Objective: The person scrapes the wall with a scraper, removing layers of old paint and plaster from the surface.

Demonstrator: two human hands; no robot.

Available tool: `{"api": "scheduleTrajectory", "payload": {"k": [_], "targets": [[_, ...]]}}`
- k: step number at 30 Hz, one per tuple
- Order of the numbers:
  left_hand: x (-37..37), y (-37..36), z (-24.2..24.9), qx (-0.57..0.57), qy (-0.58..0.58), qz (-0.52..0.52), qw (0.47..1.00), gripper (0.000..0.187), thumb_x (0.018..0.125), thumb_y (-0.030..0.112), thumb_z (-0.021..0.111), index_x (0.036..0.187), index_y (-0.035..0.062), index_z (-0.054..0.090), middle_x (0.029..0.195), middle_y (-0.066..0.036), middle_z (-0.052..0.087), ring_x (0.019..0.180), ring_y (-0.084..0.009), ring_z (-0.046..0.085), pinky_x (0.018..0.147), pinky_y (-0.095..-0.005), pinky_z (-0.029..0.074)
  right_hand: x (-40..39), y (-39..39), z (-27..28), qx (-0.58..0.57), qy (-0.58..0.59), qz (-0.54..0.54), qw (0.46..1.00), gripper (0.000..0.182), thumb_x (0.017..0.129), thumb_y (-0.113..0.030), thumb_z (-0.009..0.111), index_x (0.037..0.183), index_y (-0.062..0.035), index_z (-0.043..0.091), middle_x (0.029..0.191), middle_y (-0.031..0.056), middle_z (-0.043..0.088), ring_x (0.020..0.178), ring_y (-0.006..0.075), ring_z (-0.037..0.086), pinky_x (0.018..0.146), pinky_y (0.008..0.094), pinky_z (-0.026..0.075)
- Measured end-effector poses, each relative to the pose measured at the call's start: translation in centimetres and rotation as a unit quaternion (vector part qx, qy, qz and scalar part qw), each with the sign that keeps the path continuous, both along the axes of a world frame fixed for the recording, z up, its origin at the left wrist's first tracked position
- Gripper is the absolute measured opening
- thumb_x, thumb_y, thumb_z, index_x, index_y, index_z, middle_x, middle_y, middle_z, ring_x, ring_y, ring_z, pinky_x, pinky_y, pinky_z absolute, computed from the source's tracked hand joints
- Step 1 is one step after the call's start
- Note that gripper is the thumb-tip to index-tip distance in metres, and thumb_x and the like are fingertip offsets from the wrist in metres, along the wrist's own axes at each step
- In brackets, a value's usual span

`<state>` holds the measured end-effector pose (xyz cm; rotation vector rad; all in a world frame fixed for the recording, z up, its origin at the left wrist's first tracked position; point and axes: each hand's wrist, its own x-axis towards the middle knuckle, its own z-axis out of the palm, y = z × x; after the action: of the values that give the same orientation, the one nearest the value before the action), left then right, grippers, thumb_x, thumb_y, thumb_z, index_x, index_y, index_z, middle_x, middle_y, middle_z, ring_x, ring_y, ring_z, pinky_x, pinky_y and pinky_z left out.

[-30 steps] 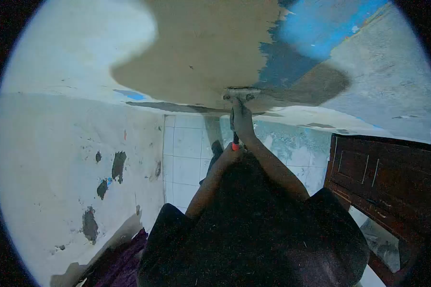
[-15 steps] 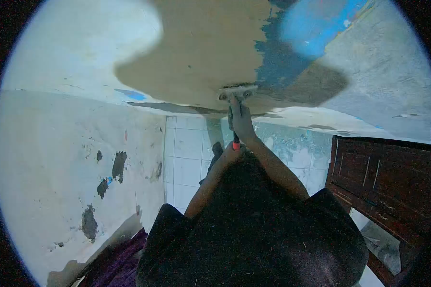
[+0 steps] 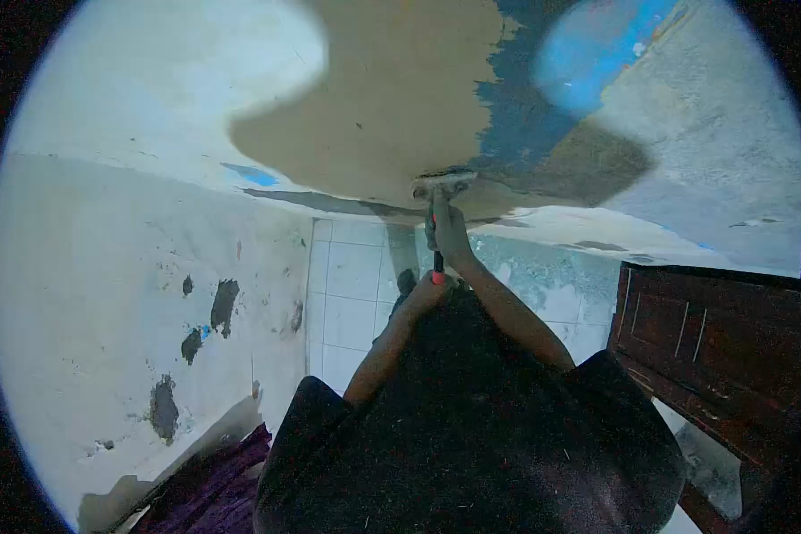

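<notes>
A long-handled scraper [image 3: 445, 183] lies with its wide, dirt-smeared blade against the wall [image 3: 400, 98]. My right hand [image 3: 452, 238] is closed round the dark handle just below the blade, one finger stretched up towards the head. Lower down, at the red handle end, my left hand [image 3: 425, 292] is closed, close to my body; its fingers are partly hidden. Around the blade the wall surface is bare grey-brown. To the right of this runs a ragged strip of blue paint [image 3: 529, 98].
White tiles [image 3: 351, 267] cover the floor, with pale dusty residue at the wall's foot. A patched side wall [image 3: 107, 294] stands on the left. Dark wooden cabinets [image 3: 712, 338] are on the right. Purple cloth [image 3: 209, 485] lies at lower left.
The scraper blade has slid a little down the wall towards me, both hands moving with it. The view has shifted slightly.
</notes>
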<state>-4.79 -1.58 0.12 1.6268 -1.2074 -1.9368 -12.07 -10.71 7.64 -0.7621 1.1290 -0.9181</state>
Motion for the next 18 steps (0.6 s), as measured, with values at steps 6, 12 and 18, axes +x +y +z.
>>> {"api": "scheduleTrajectory", "payload": {"k": [6, 12, 18], "targets": [[-1.1, 0.5, -1.2, 0.007, 0.143, 0.123, 0.982, 0.018, 0.081, 0.021, 0.059, 0.076, 0.0040, 0.056, 0.063, -0.001, 0.054, 0.056, -0.0113, 0.049, 0.050, -0.0288, 0.038, -0.7, 0.0, 1.2, -0.039, 0.000, 0.022, 0.999, 0.048, 0.091, -0.050, 0.037, 0.061, -0.0126, 0.039, 0.045, -0.0035, 0.033, 0.035, 0.0066, 0.030, 0.034, 0.0228, 0.024], [-0.2, 0.4, -3.9, -0.057, 0.041, 0.023, 0.997, 0.021, 0.080, 0.022, 0.061, 0.078, 0.0013, 0.058, 0.065, -0.003, 0.056, 0.057, -0.0116, 0.050, 0.052, -0.0294, 0.040, -0.5, -0.6, 0.9, -0.057, 0.020, 0.006, 0.998, 0.049, 0.091, -0.050, 0.037, 0.061, -0.0118, 0.037, 0.046, -0.0030, 0.033, 0.035, 0.0061, 0.030, 0.034, 0.0223, 0.024], [0.2, 0.2, 2.0, -0.018, 0.029, 0.038, 0.999, 0.018, 0.082, 0.015, 0.055, 0.089, -0.0004, 0.061, 0.074, -0.007, 0.060, 0.070, -0.0155, 0.057, 0.064, -0.0302, 0.046, -0.3, -0.2, 0.3, -0.002, -0.033, 0.017, 0.999, 0.047, 0.090, -0.053, 0.037, 0.067, -0.0129, 0.040, 0.048, -0.0031, 0.034, 0.036, 0.0067, 0.031, 0.035, 0.0229, 0.025]]}}
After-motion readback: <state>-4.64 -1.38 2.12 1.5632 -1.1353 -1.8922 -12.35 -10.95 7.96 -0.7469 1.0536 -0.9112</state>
